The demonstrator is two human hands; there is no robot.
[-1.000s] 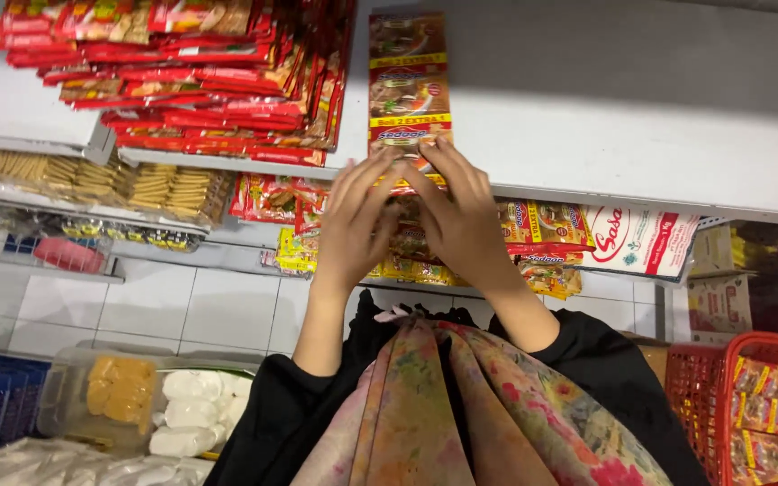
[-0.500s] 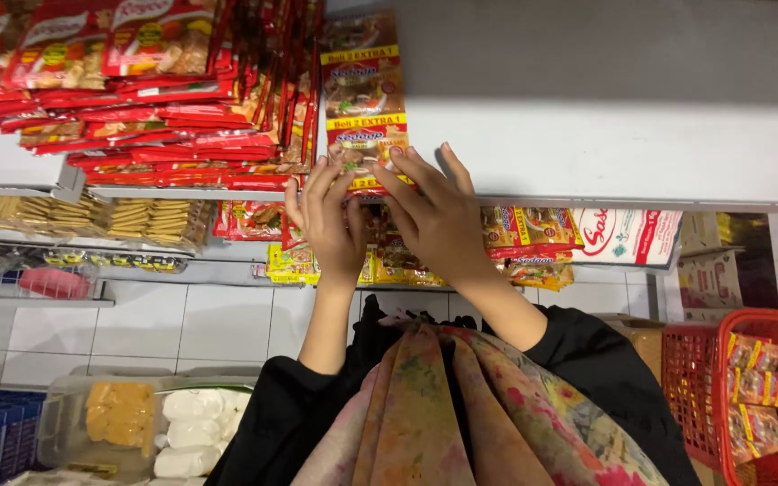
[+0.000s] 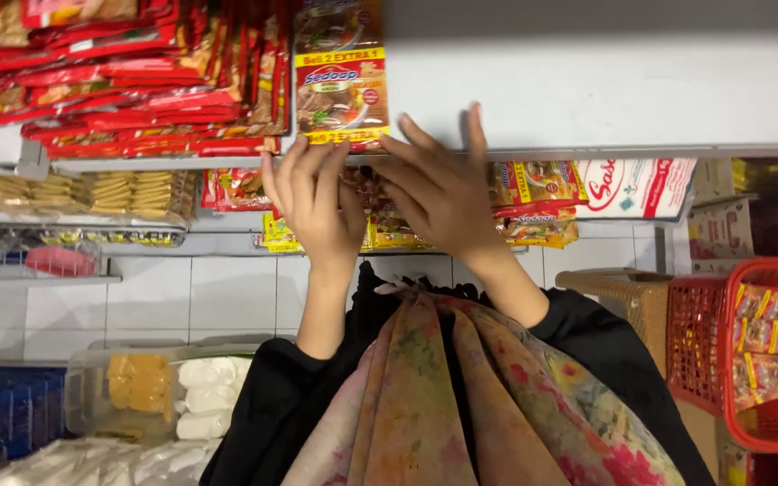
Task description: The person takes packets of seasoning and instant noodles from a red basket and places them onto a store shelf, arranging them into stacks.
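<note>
scarf: a flowered scarf (image 3: 461,405) hangs nearest under my view, over black sleeves (image 3: 299,405).
left hand: my left hand (image 3: 317,211) is raised, forearm upright, palm away from me, fingers (image 3: 303,171) close together and nearly straight, tips touching the bottom edge of the noodle packet (image 3: 341,76). i cannot tell whether they pinch anything.
right hand: my right hand (image 3: 438,193) comes in at a slant from the right, fingers spread and flat against the shelf edge (image 3: 641,151), tips just below the packet's corner. nothing is clasped in it.
packet: it lies flat on the white shelf, just beside the stack of red packets (image 3: 137,90), its lower edge at the shelf lip.
step: i judge i am seating the packet in its row.
next: it calls for a light, even push from both sets of tips, keeping it square with the red stack.
beyond: smaller sachets (image 3: 533,202) hang on the shelf below; a red basket (image 3: 749,351) stands at the right.
</note>
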